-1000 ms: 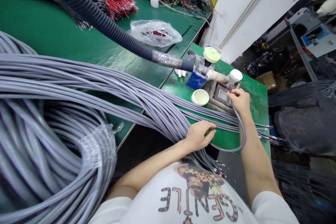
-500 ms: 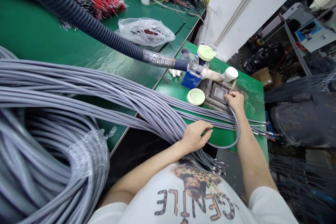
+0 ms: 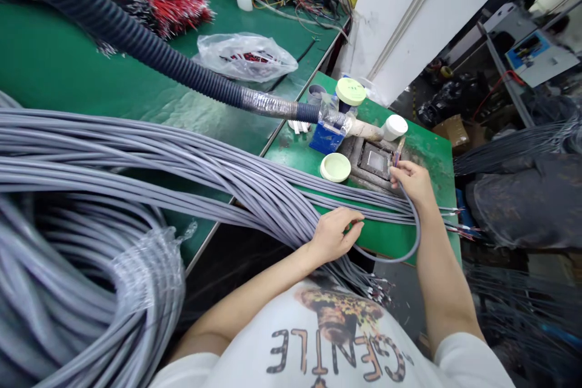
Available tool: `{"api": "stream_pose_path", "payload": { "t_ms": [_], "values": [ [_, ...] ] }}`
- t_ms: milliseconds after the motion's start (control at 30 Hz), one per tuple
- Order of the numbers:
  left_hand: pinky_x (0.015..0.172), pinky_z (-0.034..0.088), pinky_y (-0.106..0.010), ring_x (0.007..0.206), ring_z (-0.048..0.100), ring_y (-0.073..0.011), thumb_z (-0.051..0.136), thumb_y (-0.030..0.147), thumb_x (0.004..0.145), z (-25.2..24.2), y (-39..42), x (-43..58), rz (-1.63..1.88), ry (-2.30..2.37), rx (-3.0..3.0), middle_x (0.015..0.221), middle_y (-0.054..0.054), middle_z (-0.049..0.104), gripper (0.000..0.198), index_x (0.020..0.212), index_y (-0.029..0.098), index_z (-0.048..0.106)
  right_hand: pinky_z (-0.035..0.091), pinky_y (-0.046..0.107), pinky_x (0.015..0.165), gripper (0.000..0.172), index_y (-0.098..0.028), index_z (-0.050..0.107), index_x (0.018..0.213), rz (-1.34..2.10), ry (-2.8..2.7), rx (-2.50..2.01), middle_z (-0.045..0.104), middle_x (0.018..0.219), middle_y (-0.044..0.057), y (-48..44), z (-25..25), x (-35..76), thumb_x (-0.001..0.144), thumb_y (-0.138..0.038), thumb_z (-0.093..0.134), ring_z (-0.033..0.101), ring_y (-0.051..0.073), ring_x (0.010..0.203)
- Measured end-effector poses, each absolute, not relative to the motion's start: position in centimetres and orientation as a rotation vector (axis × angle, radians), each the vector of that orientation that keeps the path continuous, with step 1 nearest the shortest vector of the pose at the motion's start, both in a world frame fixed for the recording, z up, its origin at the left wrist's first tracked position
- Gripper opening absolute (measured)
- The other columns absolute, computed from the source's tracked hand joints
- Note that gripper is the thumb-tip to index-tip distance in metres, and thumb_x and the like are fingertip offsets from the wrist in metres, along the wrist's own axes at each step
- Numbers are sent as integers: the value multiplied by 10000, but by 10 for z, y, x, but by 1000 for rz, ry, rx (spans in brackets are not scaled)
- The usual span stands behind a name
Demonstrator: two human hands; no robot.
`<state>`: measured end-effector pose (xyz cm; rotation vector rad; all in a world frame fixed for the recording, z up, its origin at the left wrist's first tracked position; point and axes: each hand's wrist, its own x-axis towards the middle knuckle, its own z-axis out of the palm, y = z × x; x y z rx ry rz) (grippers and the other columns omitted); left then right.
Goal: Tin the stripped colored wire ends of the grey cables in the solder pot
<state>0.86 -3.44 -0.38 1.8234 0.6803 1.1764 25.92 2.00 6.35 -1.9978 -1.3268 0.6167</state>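
Right hand (image 3: pixel 411 183): grip pinching gray cable (image 3: pixel 386 261) near its wire end (image 3: pixel 397 159) | change: slightly farther from square pot (image 3: pixel 362 162); wires apparently beside, not over, its silvery center | left hand (image 3: pixel 334 234): loosely curled at cable bundle (image 3: pixel 291 212), hold unclear

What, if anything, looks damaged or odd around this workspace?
Dark grime smears the smaller green tabletop beside the right hand, unlike its cleaner green areas. Also, the dark ribbed hose looks patched: shiny, crinkled wrapping covers one stretch near its pale nozzle.
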Motion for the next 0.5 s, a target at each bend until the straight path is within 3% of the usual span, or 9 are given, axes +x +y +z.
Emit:
{"api": "stream_pose_path", "payload": {
  "t_ms": [133,267,367,500],
  "values": [
    [682,472,-278,690,561,-138,542,265,890,3,-33,12,1148,691,1690,756,-41,645,186,972,180,686,487,277,527,601,-132,530,1279,804,-1303,-1858,663,626,0,-30,94,234,766,-424,645,587,139,488],
    [610,446,-242,660,540,-113,629,351,839,18,-31,37,1024,626,1293,762,-30,612,266,1007,162,711,355,217,372,670,-205,383,1423,868,-1237,-1809,666,626,-29,-75,110,210,819,-410,587,441,84,359],
    [670,469,-259,706,569,-117,694,398,779,30,-30,62,901,470,1066,802,-30,622,358,1042,156,705,297,210,343,709,-257,281,1476,912,-1228,-1827,662,623,-47,-100,113,196,841,-397,565,391,76,336],
    [772,486,-314,780,594,-148,729,453,731,44,-30,81,838,338,1045,761,-25,617,296,735,157,723,396,237,456,706,-243,276,1480,900,-1233,-1855,658,621,-40,-130,110,189,851,-366,571,546,125,469]
  ]
}}
